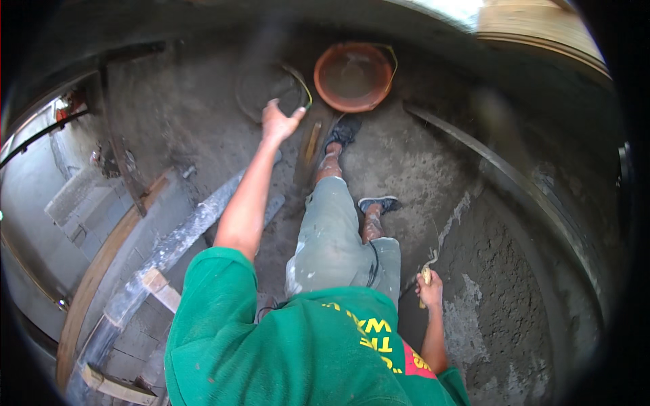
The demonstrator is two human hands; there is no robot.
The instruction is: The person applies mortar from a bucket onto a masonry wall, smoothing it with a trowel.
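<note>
My left hand (283, 123) reaches out with fingers and thumb apart, close to the dark bucket (264, 88) and its thin yellow-green handle; whether it touches the handle I cannot tell. My right hand (429, 289) is wrapped round the yellow handle of a trowel (426, 274), low at my right side. An orange bucket (353, 81) with grey contents stands to the right of the dark one. A narrow wooden piece (313, 142) lies on the floor just below them, beside my forward foot.
A plastic-wrapped pole (203, 223), wooden boards (101, 277) and timber offcuts lie at the left, by pale blocks (81, 210). A long curved-looking straightedge (501, 169) runs along the right. Rough grey mortar (514, 311) covers the surface beside my right hand.
</note>
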